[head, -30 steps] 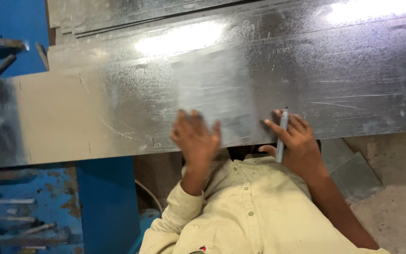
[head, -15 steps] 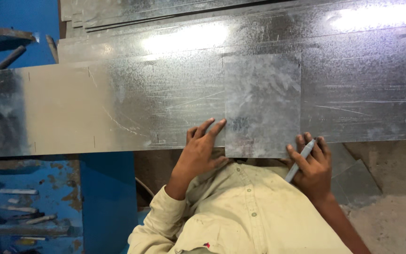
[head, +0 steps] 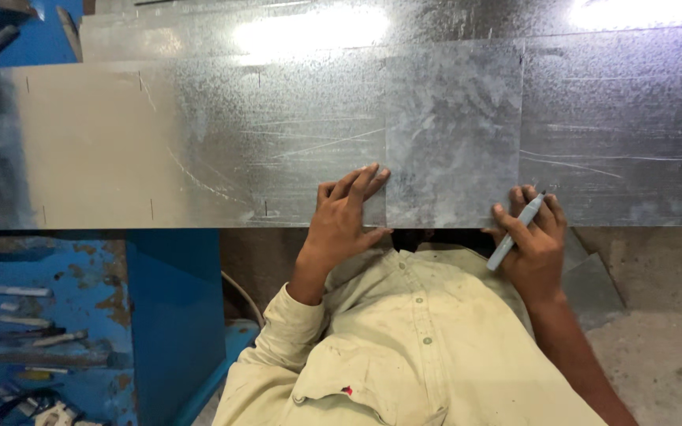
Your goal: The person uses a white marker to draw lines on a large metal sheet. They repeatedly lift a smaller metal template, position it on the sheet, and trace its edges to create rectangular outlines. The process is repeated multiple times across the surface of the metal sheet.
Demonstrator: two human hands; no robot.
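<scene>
On dull, scratched galvanized sheet [head: 199,142], left hand [head: 345,213] fingers spread flat; right hand [head: 534,241] grips grey marker [head: 516,230].

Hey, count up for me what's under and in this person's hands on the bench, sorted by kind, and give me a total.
Long galvanised steel sheet spanning the bench: 1
Small square galvanised steel plate lying on it, pressed by the left hand: 1
Grey marker pen in the right hand: 1
Total: 3

Grey spangled metal sheet [head: 278,142]; pale grey marker [head: 515,233]; blue frame [head: 171,315].
</scene>
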